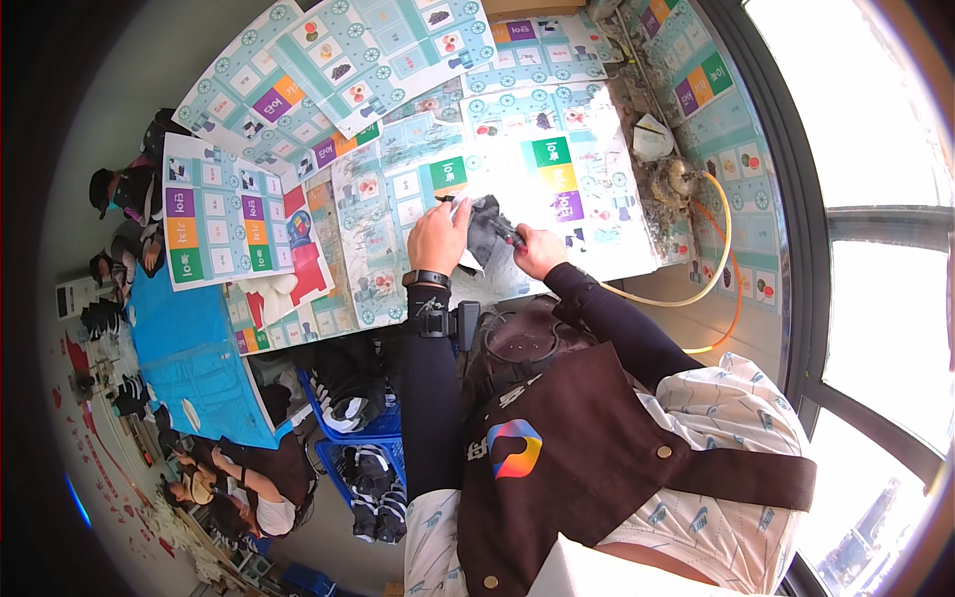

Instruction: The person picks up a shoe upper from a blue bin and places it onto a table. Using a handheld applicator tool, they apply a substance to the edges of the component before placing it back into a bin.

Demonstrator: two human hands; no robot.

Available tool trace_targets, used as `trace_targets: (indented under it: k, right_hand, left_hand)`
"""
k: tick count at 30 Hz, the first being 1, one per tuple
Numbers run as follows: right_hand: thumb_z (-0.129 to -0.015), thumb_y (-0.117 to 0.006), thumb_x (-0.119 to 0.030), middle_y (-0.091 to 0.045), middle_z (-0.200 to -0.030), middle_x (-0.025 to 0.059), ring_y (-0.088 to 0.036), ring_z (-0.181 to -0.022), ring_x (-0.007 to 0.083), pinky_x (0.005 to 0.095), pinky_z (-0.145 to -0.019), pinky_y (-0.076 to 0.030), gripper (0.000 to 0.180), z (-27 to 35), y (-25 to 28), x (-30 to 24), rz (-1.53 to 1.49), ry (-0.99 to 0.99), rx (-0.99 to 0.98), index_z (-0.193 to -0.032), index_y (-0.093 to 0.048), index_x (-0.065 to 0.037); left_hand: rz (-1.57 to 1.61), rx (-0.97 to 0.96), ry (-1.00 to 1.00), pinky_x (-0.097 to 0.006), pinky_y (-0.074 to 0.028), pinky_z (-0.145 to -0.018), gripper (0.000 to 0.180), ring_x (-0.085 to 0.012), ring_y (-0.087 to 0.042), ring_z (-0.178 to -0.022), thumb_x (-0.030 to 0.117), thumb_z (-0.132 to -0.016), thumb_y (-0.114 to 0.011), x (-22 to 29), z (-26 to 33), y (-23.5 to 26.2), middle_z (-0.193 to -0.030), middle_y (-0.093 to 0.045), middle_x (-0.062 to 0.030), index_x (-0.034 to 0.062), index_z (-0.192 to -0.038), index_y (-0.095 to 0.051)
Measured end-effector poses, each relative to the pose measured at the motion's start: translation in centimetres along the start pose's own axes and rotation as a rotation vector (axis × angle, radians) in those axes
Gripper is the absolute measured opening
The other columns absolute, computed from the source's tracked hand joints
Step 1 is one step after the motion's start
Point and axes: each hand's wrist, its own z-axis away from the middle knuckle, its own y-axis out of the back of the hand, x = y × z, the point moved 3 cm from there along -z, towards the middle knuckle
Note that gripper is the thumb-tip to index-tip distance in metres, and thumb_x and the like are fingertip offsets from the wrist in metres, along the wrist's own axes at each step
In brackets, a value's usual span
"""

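Note:
Over the table, my left hand (438, 237) has its fingers closed on the left side of a dark grey fabric piece with white parts (482, 227), which resembles a small shoe upper. My right hand (540, 251) is closed at the piece's right side, around a small dark tool with a red spot (512, 237). The tool's kind cannot be made out, and the fingers cover most of it. Beneath both hands lies a worktable (398, 289) covered in printed light-blue sheets. Strong sunlight washes out the surface just beyond the piece.
A yellow hose (728, 234) loops from a dirty fitting (676, 179) toward my right forearm. Printed boards (224, 214) stand along the far left. Blue baskets (338, 434) with black-and-white shoes sit below the table. Left are a blue-covered table (189, 348) and several people; windows are at right.

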Motion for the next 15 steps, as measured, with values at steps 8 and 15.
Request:
trace_targets:
  k: [8,15]
  right_hand:
    - [-0.086,-0.06,-0.021,-0.071,-0.082,0.0253,-0.071,-0.084,0.0452,0.0563,-0.077,-0.055,0.023,-0.07,0.16,0.02,-0.017,-0.006,0.004,-0.103,-0.064,-0.006]
    - [-0.085,-0.061,-0.022,-0.072,-0.083,0.0249,-0.071,-0.083,0.0449,0.0565,-0.077,-0.055,0.023,-0.12,-0.03,-0.11,-0.013,0.012,-0.024,-0.1,-0.066,-0.006]
  left_hand:
    - [0.007,0.032,-0.008,-0.054,-0.054,-0.083,0.056,-0.0432,-0.07,-0.095,0.052,-0.106,-0.048,-0.19,0.38,-0.27,-0.1,-0.074,-0.0209,0.0025,-0.101,-0.072]
    - [0.011,0.012,0.012,-0.053,-0.053,-0.084,0.056,-0.0451,-0.069,-0.096,0.053,-0.106,-0.049,-0.62,0.41,-0.57,-0.101,-0.073,-0.0243,0.0023,-0.105,-0.073]
